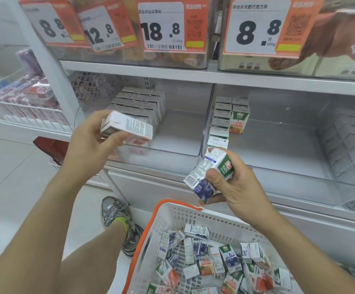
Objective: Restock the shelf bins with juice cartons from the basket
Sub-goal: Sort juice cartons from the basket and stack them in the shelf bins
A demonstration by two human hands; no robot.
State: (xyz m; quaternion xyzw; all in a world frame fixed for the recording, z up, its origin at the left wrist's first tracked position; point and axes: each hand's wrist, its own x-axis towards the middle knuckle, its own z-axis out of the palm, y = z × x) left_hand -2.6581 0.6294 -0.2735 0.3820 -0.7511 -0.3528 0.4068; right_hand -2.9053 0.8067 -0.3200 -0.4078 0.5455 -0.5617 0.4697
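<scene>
The left hand's (87, 143) fingers (117, 138) are wrapping around a pink-and-white juice carton (127, 129), holding it above and left of the white basket (173, 217). The right hand's (234, 187) fingers are gripping a blueberry juice carton (209, 174) just above the basket's orange rim. Loose cartons (212, 262) are lying jumbled inside the basket, and clear shelf bins (183, 132) beyond it are holding rows of cartons.
</scene>
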